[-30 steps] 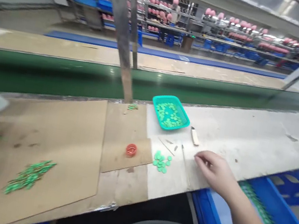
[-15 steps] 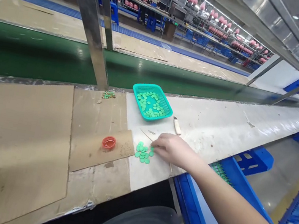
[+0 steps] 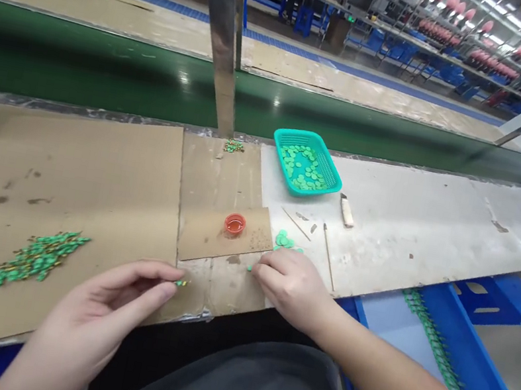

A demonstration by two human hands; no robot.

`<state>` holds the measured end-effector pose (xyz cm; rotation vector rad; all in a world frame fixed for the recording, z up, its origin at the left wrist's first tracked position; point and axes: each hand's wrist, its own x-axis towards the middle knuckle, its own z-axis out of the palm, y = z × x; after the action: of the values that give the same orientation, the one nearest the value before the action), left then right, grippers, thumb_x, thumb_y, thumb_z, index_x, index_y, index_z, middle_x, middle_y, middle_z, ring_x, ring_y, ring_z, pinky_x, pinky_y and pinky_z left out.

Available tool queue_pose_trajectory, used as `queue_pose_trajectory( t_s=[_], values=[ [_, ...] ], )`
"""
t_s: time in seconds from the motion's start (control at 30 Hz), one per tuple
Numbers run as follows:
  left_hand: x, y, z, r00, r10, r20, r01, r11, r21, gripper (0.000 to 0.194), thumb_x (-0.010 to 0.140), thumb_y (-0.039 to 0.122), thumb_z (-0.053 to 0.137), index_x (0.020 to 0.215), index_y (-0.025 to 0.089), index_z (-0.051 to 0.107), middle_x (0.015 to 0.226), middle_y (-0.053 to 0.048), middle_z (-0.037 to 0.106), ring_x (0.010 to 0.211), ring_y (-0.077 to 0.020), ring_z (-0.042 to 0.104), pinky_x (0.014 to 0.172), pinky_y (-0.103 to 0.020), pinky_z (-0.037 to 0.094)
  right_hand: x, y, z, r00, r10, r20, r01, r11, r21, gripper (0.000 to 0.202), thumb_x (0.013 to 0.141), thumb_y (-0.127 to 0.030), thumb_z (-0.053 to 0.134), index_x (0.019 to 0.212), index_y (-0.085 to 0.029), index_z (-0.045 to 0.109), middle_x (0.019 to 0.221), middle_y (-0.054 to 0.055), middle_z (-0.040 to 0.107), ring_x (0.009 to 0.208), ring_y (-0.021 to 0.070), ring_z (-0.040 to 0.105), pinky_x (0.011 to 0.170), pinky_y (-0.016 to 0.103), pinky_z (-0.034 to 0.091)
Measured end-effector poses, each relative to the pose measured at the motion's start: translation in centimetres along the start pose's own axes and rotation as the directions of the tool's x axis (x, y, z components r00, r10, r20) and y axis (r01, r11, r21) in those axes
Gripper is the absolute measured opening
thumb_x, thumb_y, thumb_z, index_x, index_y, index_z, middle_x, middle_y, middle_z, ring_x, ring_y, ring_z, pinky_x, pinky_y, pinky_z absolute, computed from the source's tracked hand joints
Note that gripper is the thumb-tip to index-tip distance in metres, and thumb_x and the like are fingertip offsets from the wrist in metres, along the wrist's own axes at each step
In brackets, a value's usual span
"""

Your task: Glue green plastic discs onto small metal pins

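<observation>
Between thumb and fingertips, my left hand (image 3: 120,305) pinches a small green-and-gold piece (image 3: 182,283). To its right, the fingers of my right hand (image 3: 292,285) are closed on a green disc (image 3: 250,268), of which only an edge shows. Loose green discs (image 3: 285,239) lie just beyond my right hand, partly hidden by it. A red cup (image 3: 235,224) with liquid in it stands on a cardboard piece (image 3: 202,238) in front of me. Left of my left hand is a pile of green-and-gold pieces (image 3: 38,256).
A turquoise basket (image 3: 302,190) of green discs stands at the back. Near it lie a white-handled tool (image 3: 346,211), a thin stick (image 3: 296,224) and a slim brush-like tool (image 3: 329,257). A metal post (image 3: 226,48) rises behind. A blue crate (image 3: 477,367) holds rows of green pieces.
My left hand has come in from the far left with a small piece. My right hand has moved from the loose discs toward me, a disc in its fingers. The view has swung left.
</observation>
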<state>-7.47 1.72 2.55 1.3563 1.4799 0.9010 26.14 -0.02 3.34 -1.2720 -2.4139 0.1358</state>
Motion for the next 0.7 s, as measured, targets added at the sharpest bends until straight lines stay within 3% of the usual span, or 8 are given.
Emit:
queue_pose_trajectory(
  t_s=[0.1,0.17,0.23,0.3,0.4,0.5,0.6,0.7],
  values=[
    [-0.1,0.9,0.8,0.999,-0.002,0.042,0.004,0.999,-0.046,0.075,0.071,0.097,0.097,0.096,0.026,0.091,0.107,-0.012,0.087,0.094,-0.0280,0.085,0.082,-0.029,0.075,-0.1,-1.5,-0.1,0.996,0.021,-0.086,-0.012,0.995,0.103,0.034,0.124,-0.023,0.057,0.106,-0.020,0.085,0.099,0.011,0.086,0.086,0.0250,0.074,0.081,0.041,0.060],
    [-0.5,1.6,1.2,0.997,0.025,0.076,-0.019,0.997,-0.072,0.068,0.075,0.093,0.098,0.093,0.027,0.092,0.106,-0.012,0.086,0.096,-0.0273,0.085,0.082,-0.027,0.075,0.0,-3.3,-0.6,0.977,0.158,-0.143,-0.096,0.925,0.367,0.022,0.121,-0.032,0.068,0.116,-0.020,0.087,0.100,0.010,0.087,0.089,0.0241,0.078,0.084,0.041,0.065],
    [-1.2,2.2,1.6,0.988,0.081,0.132,-0.066,0.992,-0.112,0.057,0.081,0.084,0.100,0.089,0.028,0.091,0.101,-0.010,0.084,0.092,-0.0249,0.084,0.080,-0.025,0.074,0.5,-5.6,-1.0,0.928,0.368,-0.054,-0.232,0.688,0.688,0.019,0.113,-0.041,0.083,0.118,-0.023,0.088,0.094,0.005,0.085,0.082,0.0206,0.077,0.078,0.036,0.065],
    [-1.9,2.6,2.0,0.971,0.143,0.190,-0.114,0.981,-0.156,0.046,0.088,0.074,0.100,0.088,0.029,0.091,0.096,-0.008,0.082,0.088,-0.0227,0.083,0.077,-0.023,0.073,1.2,-7.5,-1.0,0.871,0.464,0.160,-0.357,0.376,0.855,0.025,0.104,-0.050,0.091,0.106,-0.025,0.088,0.087,0.002,0.081,0.077,0.0182,0.072,0.071,0.032,0.061],
    [-2.4,2.5,2.4,0.954,0.168,0.248,-0.114,0.969,-0.218,0.035,0.094,0.064,0.100,0.095,0.030,0.093,0.098,-0.007,0.082,0.088,-0.0219,0.084,0.077,-0.022,0.073,2.2,-8.4,-0.3,0.794,0.430,0.430,-0.454,-0.052,0.890,0.044,0.090,-0.062,0.101,0.090,-0.022,0.081,0.079,-0.001,0.074,0.074,0.0147,0.067,0.068,0.028,0.055],
    [-2.4,1.3,2.4,0.929,0.198,0.312,-0.104,0.951,-0.292,0.026,0.099,0.055,0.097,0.103,0.030,0.093,0.101,-0.007,0.084,0.088,-0.0217,0.085,0.078,-0.024,0.074,2.4,-7.8,0.5,0.751,0.268,0.603,-0.513,-0.337,0.789,0.063,0.079,-0.075,0.105,0.089,-0.020,0.076,0.076,-0.004,0.071,0.067,0.0105,0.063,0.068,0.026,0.052],
    [-2.3,-0.1,2.3,0.903,0.274,0.330,-0.166,0.933,-0.321,0.023,0.105,0.049,0.091,0.100,0.026,0.090,0.092,-0.007,0.079,0.083,-0.0219,0.082,0.073,-0.027,0.073,2.0,-7.8,0.8,0.743,0.148,0.653,-0.547,-0.427,0.720,0.079,0.076,-0.094,0.097,0.087,-0.020,0.072,0.074,-0.004,0.069,0.062,0.0096,0.061,0.065,0.026,0.050],
    [-2.6,-1.2,2.6,0.914,0.310,0.260,-0.248,0.937,-0.247,0.020,0.109,0.043,0.085,0.101,0.025,0.086,0.091,-0.007,0.077,0.083,-0.0219,0.079,0.071,-0.028,0.071,1.6,-8.5,0.5,0.758,0.293,0.582,-0.505,-0.300,0.809,0.072,0.082,-0.088,0.098,0.088,-0.020,0.073,0.080,-0.003,0.070,0.071,0.0099,0.062,0.072,0.027,0.051]
  ],
)
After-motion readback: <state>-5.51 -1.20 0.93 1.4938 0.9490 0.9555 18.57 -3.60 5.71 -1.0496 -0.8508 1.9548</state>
